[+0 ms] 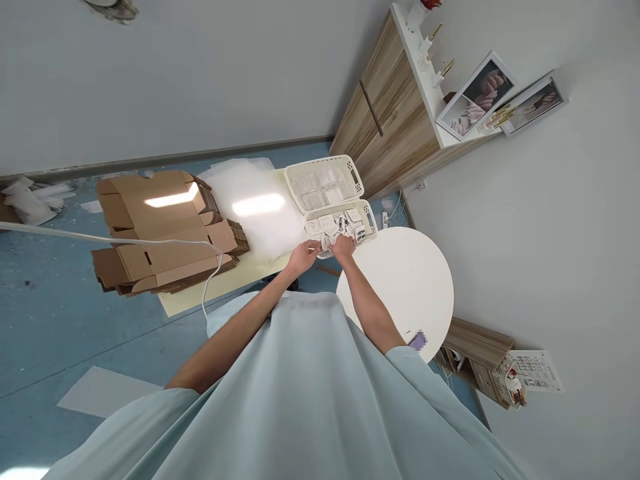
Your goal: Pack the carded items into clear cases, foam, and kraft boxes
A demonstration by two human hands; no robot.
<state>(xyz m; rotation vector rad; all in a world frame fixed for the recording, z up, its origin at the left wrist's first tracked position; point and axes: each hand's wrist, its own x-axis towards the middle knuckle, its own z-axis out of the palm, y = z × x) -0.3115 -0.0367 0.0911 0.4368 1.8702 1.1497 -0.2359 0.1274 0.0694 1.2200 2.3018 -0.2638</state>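
Note:
My left hand (pixel 303 257) is at the left end of the nearer white plastic basket (pixel 371 220), its fingers pinched together at the rim. What they hold, if anything, is too small to make out. Over the same basket's front side reaches my right hand (pixel 343 247), fingers bent down among small printed white packets (pixel 354 217). Its fingertips are partly hidden, and it seems to grip one of these. Just behind stands a second white basket (pixel 356 175) with clear plastic packets (pixel 320 188) in it.
Left of the baskets, a stack of white foam sheets (pixel 250 230) and folded brown cardboard boxes (pixel 160 220) lie on a pale table (pixel 193 298). A white cable (pixel 150 241) crosses the boxes. At right are a round white table (pixel 400 287) with a phone (pixel 417 341), and a wooden cabinet (pixel 387 113).

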